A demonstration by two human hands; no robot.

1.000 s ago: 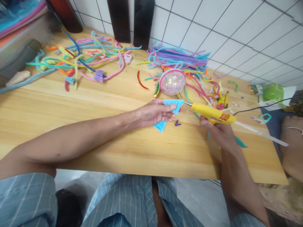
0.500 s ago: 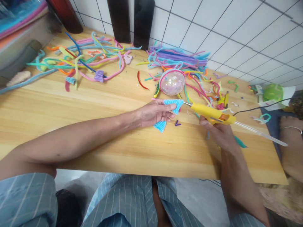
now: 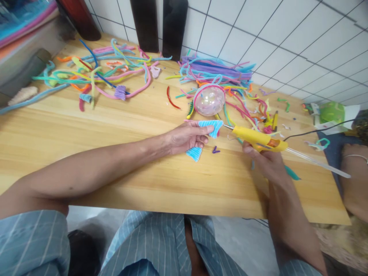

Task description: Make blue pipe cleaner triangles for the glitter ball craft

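Note:
My left hand [image 3: 189,138] is closed, pinching a blue ribbed triangular piece [image 3: 213,126] that looks made of pipe cleaners, between thumb and fingers. A second blue ribbed piece [image 3: 194,153] shows just below the same hand, on the table; its upper part is hidden. Wrapped around the handle of a yellow hot glue gun [image 3: 255,138] is my right hand [image 3: 264,161]. The gun's metal nozzle is at the right corner of the upper blue piece, and a clear glue stick [image 3: 319,162] juts from its back. Beyond the hands lies a clear dome [image 3: 211,100] with a pink rim.
Bundled purple and blue pipe cleaners [image 3: 215,71] lie along the tiled wall. Loose coloured ones [image 3: 115,76] spread over the table's [image 3: 138,184] back left. A black cord [image 3: 316,129] runs right from the gun. Another person's arm [image 3: 355,176] is at the right edge.
Almost nothing has moved. The fingers of my left hand have drawn in slightly, and the glue gun has shifted a touch to the right.

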